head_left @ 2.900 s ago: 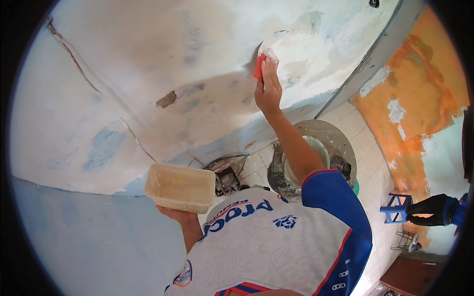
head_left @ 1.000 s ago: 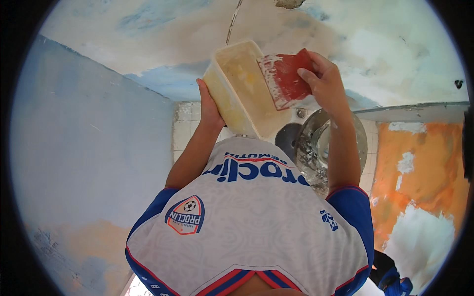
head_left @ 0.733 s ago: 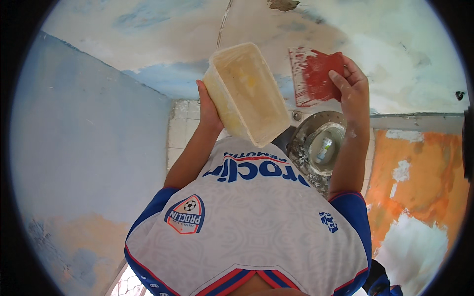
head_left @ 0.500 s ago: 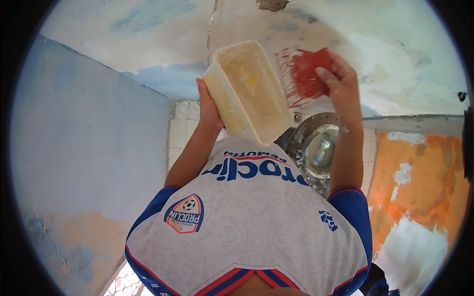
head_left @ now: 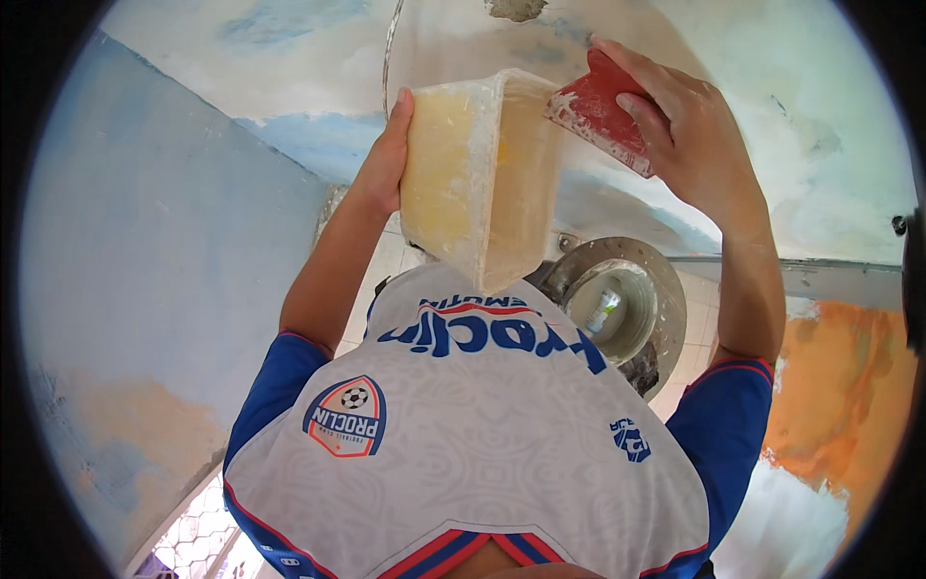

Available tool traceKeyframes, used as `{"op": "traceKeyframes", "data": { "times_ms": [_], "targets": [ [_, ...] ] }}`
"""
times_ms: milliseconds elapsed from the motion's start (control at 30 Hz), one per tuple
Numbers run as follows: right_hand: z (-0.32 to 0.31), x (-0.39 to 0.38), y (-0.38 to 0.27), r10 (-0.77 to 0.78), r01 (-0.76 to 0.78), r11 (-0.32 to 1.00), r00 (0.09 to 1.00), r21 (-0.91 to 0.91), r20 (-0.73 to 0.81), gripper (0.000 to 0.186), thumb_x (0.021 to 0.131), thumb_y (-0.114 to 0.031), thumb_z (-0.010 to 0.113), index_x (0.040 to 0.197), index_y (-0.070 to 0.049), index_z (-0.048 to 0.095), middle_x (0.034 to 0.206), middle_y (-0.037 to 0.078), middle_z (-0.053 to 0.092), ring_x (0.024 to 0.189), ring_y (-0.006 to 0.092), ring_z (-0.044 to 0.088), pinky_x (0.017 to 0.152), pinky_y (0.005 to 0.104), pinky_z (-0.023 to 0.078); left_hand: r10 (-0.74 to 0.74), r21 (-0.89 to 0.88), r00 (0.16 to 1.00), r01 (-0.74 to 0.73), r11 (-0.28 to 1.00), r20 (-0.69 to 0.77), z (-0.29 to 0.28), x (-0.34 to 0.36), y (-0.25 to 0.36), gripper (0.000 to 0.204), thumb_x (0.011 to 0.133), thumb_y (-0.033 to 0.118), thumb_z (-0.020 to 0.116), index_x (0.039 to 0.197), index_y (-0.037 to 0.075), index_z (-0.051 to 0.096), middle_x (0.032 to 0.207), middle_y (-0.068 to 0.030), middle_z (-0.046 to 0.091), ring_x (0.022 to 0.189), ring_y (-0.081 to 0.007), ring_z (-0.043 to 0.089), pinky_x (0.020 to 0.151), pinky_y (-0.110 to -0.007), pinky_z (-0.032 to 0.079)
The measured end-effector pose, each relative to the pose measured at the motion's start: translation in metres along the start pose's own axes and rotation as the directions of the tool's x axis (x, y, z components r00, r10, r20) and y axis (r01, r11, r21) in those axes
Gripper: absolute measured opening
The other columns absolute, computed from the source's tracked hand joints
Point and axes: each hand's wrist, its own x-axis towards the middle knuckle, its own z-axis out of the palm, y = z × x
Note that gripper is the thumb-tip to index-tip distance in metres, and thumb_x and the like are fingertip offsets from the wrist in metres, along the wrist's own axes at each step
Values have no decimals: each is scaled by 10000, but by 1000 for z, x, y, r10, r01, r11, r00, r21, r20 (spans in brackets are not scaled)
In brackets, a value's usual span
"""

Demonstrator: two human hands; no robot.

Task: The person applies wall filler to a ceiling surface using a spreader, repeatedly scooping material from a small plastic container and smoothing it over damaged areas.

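Observation:
My left hand (head_left: 388,154) grips the outer side of a pale yellow plastic tub (head_left: 446,183), smeared with whitish residue and tipped on its side so its opening faces right. Part of its inner wall shows, but I cannot make out how much is in it. Fingers of my right hand (head_left: 696,135) are closed on a red putty spreader (head_left: 610,104), its lower edge streaked with white. One corner of that edge is beside the tub's rim; whether they touch I cannot tell.
Ahead stands a patchy white and blue wall (head_left: 328,58), meeting a bluish wall (head_left: 174,241) on the left. Below my right arm are a wide round rim (head_left: 667,289) and a smaller bucket (head_left: 644,323) with a white-green container (head_left: 605,311) inside. An orange wall (head_left: 830,405) is at right.
The tub has turned, showing more of its outer side and less of its inside. My right hand has moved up and right, turning the spreader so its white-streaked edge points down-left.

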Motion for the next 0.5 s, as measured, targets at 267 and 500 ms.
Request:
{"op": "traceKeyframes", "data": {
  "times_ms": [267,500],
  "targets": [
    [-2,-16,5,-14,44,993,965,-110,262,461,959,-44,636,1417,-98,638,1191,188,741,1051,409,690,923,470,557,66,72,997,-63,995,-40,24,3,-13,689,1109,626,370,1432,44,547,1340,-107,677,1183,-210,695,987,-386,599],
    [9,-31,-33,119,-61,990,852,-129,510,446,940,-32,633,1382,-81,666,1056,173,762,939,389,703,855,484,550,94,123,993,-85,989,-65,25,3,-14,799,1085,704,299,1496,55,520,1425,-111,632,1287,-234,633,1078,-411,540]
  ]
}}
